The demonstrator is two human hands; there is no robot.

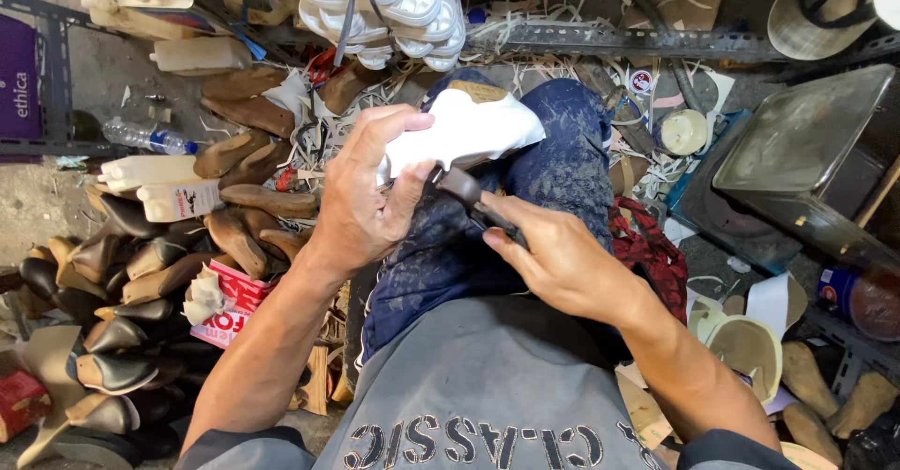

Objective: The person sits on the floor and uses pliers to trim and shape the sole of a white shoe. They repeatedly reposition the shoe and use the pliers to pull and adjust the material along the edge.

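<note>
From the head camera, the left hand [361, 198] grips a white shoe piece [466, 133] resting on the person's knee [562, 151]. The right hand [562, 264] is closed around a dark tool [469, 193] that touches the white piece. Brown shoe forms [234, 198] lie piled nearby.

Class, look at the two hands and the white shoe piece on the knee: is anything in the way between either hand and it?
Nothing visible. The left hand already grips the white shoe piece directly. The right hand holds a dark tool whose tip meets the piece's lower edge.
</note>
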